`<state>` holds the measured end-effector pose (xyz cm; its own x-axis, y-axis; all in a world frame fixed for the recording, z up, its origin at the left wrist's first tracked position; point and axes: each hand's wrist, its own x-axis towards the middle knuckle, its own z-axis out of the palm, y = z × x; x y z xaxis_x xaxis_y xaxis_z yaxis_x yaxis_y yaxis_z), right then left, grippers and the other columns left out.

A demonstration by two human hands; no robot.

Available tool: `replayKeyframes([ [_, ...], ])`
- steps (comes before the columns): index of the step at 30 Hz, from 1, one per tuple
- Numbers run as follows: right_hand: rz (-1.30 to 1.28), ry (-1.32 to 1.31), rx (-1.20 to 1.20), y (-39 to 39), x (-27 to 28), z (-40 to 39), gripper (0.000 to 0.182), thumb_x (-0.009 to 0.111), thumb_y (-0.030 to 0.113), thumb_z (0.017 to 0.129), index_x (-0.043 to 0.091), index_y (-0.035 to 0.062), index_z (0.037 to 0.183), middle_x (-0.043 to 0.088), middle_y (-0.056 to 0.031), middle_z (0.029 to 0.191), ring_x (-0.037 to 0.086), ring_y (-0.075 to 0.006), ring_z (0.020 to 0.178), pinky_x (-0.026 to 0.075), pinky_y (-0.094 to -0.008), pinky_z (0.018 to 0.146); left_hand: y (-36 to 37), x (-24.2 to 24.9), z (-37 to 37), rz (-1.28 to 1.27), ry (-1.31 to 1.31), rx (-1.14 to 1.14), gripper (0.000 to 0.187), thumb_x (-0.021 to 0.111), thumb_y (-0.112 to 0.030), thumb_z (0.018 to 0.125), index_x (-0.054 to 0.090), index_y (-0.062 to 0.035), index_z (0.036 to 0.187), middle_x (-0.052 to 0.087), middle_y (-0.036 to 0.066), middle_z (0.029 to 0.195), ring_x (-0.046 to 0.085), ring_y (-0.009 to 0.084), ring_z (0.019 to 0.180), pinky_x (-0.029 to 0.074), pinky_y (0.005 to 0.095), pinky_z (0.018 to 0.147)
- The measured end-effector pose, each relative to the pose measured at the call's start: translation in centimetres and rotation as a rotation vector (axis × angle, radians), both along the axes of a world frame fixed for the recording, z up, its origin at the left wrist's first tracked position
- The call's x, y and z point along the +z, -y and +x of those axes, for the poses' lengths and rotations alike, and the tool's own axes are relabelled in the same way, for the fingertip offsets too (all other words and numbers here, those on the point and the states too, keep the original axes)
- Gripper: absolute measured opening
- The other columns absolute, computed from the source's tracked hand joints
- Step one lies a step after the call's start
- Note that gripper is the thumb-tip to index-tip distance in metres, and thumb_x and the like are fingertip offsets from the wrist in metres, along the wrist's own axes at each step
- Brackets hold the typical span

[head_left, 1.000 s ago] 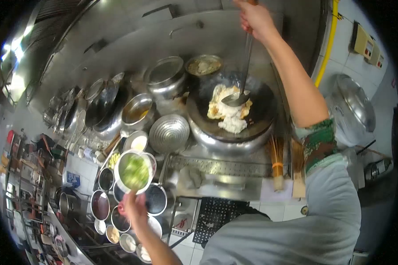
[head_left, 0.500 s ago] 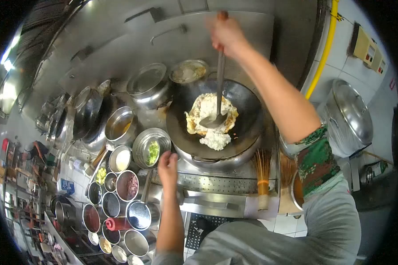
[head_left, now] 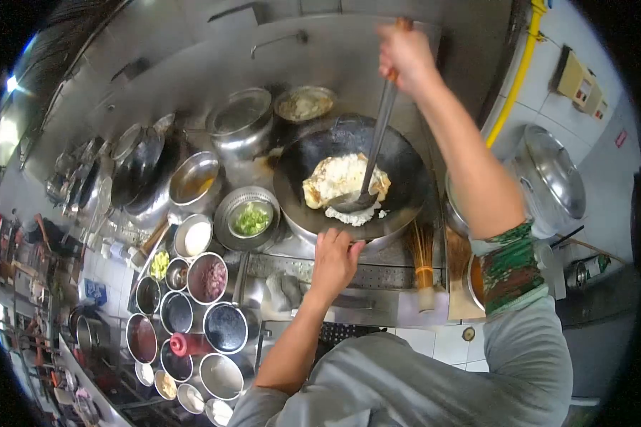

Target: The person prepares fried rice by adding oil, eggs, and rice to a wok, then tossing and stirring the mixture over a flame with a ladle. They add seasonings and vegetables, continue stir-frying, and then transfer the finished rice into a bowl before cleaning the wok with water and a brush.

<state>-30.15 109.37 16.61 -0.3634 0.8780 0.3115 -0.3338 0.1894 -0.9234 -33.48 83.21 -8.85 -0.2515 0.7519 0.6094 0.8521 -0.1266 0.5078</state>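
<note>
My right hand point(head_left: 409, 62) is wrapped around the wooden grip of a long metal ladle point(head_left: 381, 135). The ladle's bowl rests low on a mound of white rice point(head_left: 345, 174) with yellow-brown egg at its edges. All of this sits in a dark wok point(head_left: 406, 174) on the stove. My left hand point(head_left: 337, 260) has its fingers curled over the wok's near edge, where they cover the part they grip. Left of the wok, a perforated strainer point(head_left: 233, 206) holds chopped green vegetables point(head_left: 251, 219).
Several metal pots of ingredients, one with diced pink meat point(head_left: 208, 279), stand at the left with a red squeeze bottle point(head_left: 185, 344). A bamboo brush point(head_left: 424, 274) lies right of the wok. A grey cloth point(head_left: 285, 292) is on the stove's front ledge. Lidded pots stand behind.
My left hand has moved right, from beside the strainer to the wok's near edge. My right hand has shifted right, tilting the ladle, whose bowl is now lower on the rice.
</note>
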Motion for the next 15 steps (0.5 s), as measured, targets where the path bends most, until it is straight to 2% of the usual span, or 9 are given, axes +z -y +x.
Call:
replayKeyframes([
  [2,0.049,-0.098,0.010,1.0,-0.4,0.8,0.024,0.066,0.019,0.090,0.049,0.0105,0.076,0.036,0.0036,0.052,0.036,-0.0099,0.039,0.033,-0.0295,0.037,2.3,-4.1,0.4,-0.031,-0.084,0.035,0.022,0.071,-0.016,0.086,0.056,-0.0008,0.082,0.052,0.018,0.083,0.049,0.0382,0.078,0.040,0.0466,0.071],
  [3,0.059,-0.146,0.027,1.1,0.0,2.2,0.024,0.067,0.019,0.090,0.049,0.0106,0.076,0.037,0.0038,0.052,0.036,-0.0096,0.039,0.032,-0.0292,0.037,4.0,-5.6,0.7,-0.139,-0.008,-0.008,0.022,0.071,-0.016,0.084,0.054,-0.0023,0.080,0.052,0.019,0.086,0.049,0.0403,0.084,0.041,0.0488,0.074],
  [4,0.066,-0.193,0.044,1.1,0.2,3.6,0.024,0.067,0.019,0.090,0.049,0.0106,0.076,0.037,0.0040,0.052,0.036,-0.0094,0.039,0.032,-0.0290,0.037,6.1,-6.6,1.1,-0.174,-0.008,-0.048,0.021,0.070,-0.016,0.084,0.054,-0.0024,0.081,0.052,0.019,0.086,0.049,0.0407,0.083,0.041,0.0493,0.073],
  [6,0.045,-0.249,0.049,0.9,0.5,5.3,0.028,0.068,0.018,0.090,0.046,0.0104,0.074,0.037,0.0050,0.053,0.036,-0.0088,0.041,0.033,-0.0285,0.039,7.9,-3.1,1.9,-0.012,-0.005,-0.061,0.022,0.071,-0.016,0.083,0.054,-0.0029,0.080,0.052,0.019,0.086,0.049,0.0408,0.083,0.040,0.0493,0.073],
  [8,0.071,-0.208,0.055,1.6,1.3,5.6,0.030,0.069,0.018,0.089,0.044,0.0115,0.073,0.036,0.0051,0.053,0.035,-0.0086,0.041,0.032,-0.0280,0.040,5.6,-0.4,-0.3,-0.095,-0.054,0.029,0.022,0.073,-0.018,0.083,0.057,-0.0020,0.083,0.053,0.019,0.086,0.051,0.0385,0.082,0.040,0.0491,0.073],
  [9,0.080,-0.180,0.060,2.1,2.1,6.0,0.033,0.069,0.019,0.090,0.043,0.0124,0.071,0.036,0.0050,0.053,0.035,-0.0086,0.042,0.032,-0.0278,0.041,4.1,1.7,-1.1,-0.060,0.012,-0.004,0.022,0.073,-0.019,0.083,0.057,-0.0022,0.084,0.053,0.017,0.086,0.051,0.0374,0.084,0.042,0.0477,0.074],
  [12,0.157,-0.166,0.073,4.4,5.8,7.1,0.036,0.068,0.021,0.092,0.040,0.0161,0.069,0.034,0.0059,0.053,0.032,-0.0071,0.042,0.029,-0.0261,0.042,0.9,-0.7,-2.5,-0.046,-0.029,0.029,0.021,0.071,-0.020,0.085,0.058,-0.0029,0.085,0.053,0.015,0.085,0.052,0.0359,0.084,0.042,0.0460,0.072],
  [14,0.241,-0.226,0.104,4.1,5.7,8.0,0.041,0.070,0.023,0.089,0.040,0.0152,0.061,0.036,0.0046,0.051,0.035,-0.0088,0.040,0.032,-0.0278,0.040,0.0,-1.9,-3.0,-0.070,-0.038,0.070,0.019,0.070,-0.019,0.085,0.059,-0.0037,0.085,0.055,0.014,0.086,0.053,0.0352,0.083,0.043,0.0463,0.071],
  [15,0.204,-0.225,0.033,3.5,4.3,7.8,0.040,0.070,0.022,0.089,0.041,0.0147,0.063,0.037,0.0042,0.050,0.035,-0.0090,0.038,0.031,-0.0281,0.038,-0.6,-2.4,-3.3,-0.074,-0.039,0.065,0.019,0.070,-0.019,0.085,0.059,-0.0039,0.085,0.055,0.013,0.087,0.053,0.0352,0.084,0.044,0.0462,0.072],
])
